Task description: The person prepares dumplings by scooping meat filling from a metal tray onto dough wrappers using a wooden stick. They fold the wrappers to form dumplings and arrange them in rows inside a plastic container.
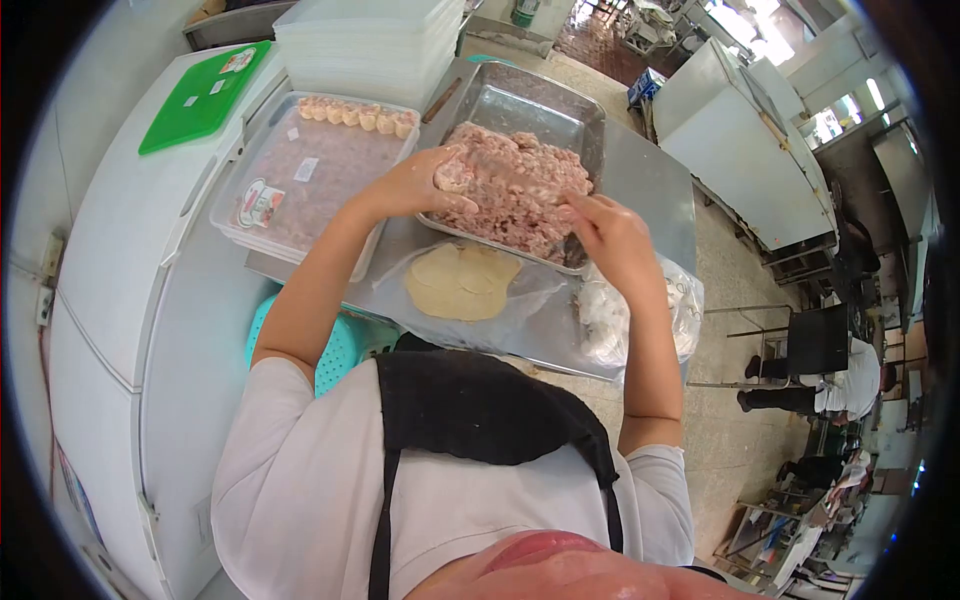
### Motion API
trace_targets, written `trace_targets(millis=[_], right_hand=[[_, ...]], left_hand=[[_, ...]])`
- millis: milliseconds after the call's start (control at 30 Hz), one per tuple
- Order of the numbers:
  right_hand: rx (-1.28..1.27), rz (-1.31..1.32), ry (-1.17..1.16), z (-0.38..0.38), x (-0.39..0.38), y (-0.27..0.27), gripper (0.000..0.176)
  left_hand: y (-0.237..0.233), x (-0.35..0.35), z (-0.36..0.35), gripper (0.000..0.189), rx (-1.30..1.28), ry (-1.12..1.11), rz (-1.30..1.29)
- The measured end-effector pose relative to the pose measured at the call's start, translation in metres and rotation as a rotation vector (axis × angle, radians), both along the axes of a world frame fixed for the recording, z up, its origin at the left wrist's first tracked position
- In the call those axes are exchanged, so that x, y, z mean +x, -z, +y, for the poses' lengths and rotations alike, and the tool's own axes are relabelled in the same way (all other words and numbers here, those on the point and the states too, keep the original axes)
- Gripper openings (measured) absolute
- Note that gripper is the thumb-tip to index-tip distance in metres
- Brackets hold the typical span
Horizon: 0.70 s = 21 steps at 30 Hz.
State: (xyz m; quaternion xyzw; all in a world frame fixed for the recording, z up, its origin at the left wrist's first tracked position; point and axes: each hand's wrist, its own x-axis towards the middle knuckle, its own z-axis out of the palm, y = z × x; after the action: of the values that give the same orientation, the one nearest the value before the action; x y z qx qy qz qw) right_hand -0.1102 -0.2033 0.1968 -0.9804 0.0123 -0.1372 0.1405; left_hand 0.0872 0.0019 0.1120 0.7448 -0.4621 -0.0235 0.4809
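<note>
A metal tray (535, 88) holds a heap of pink ground meat (520, 215), its far end bare. Over the tray's left side, my left hand (425, 185) curls around a lump of ground meat (456, 178). My right hand (610, 228) is at the right side of the heap with thumb and fingers pressed together; what they pinch is too small to make out. Nearer to me, a flat stack of pale round dough wrappers (462, 282) lies on a clear plastic sheet (395, 292). Left of the tray, a lidded plastic container (330, 170) bears a row of filled dumplings (355, 115).
Stacked translucent containers (365, 45) stand at the back left, near a green board (205, 100) on a white freezer (130, 220). A plastic bag with pale contents (605, 320) sits at the right table edge. A turquoise basket (340, 355) is below. Another person (850, 380) is far right.
</note>
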Motion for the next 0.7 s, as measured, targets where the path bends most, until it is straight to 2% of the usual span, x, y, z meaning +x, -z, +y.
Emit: trace_targets(millis=[67, 167, 233, 300, 433, 500, 533, 567, 600, 633, 667, 700], right_hand=[[0.240, -0.092, -0.001, 0.018, 0.003, -0.005, 0.027], [0.106, -0.027, -0.049, 0.047, 0.027, 0.036, 0.026], [0.154, -0.021, -0.031, 0.058, 0.037, 0.043, 0.025], [0.200, -0.005, -0.032, 0.063, 0.045, 0.049, 0.025], [0.331, -0.077, 0.037, 0.055, 0.031, 0.079, 0.027], [0.384, -0.134, 0.073, 0.050, 0.018, 0.095, 0.028], [0.518, -0.059, 0.201, 0.049, 0.010, 0.101, 0.029], [0.651, 0.014, 0.333, 0.049, 0.002, 0.105, 0.030], [0.652, 0.012, 0.338, 0.049, -0.005, 0.110, 0.030], [0.740, 0.023, 0.413, 0.050, -0.011, 0.114, 0.030], [0.827, 0.035, 0.490, 0.052, -0.017, 0.117, 0.030], [0.827, 0.032, 0.497, 0.054, -0.021, 0.121, 0.030]], left_hand=[[-0.004, 0.012, 0.014, 0.052, 0.028, 0.064, 0.029], [-0.023, 0.023, 0.034, 0.050, 0.103, 0.135, 0.127], [-0.025, 0.035, 0.050, 0.048, 0.146, 0.135, 0.196], [-0.012, 0.057, 0.073, 0.053, 0.219, 0.147, 0.213], [0.048, 0.135, 0.132, 0.057, 0.137, 0.059, 0.138], [0.061, 0.168, 0.161, 0.051, 0.256, -0.239, 0.043], [0.056, 0.178, 0.169, 0.051, 0.256, -0.242, 0.043], [0.051, 0.190, 0.174, 0.052, 0.349, -0.338, -0.024], [0.048, 0.202, 0.178, 0.053, 0.443, -0.429, -0.092], [0.059, 0.224, 0.180, 0.053, 0.442, -0.423, -0.094], [0.075, 0.248, 0.179, 0.057, 0.380, -0.504, -0.197], [0.072, 0.253, 0.177, 0.060, 0.314, -0.584, -0.301]])
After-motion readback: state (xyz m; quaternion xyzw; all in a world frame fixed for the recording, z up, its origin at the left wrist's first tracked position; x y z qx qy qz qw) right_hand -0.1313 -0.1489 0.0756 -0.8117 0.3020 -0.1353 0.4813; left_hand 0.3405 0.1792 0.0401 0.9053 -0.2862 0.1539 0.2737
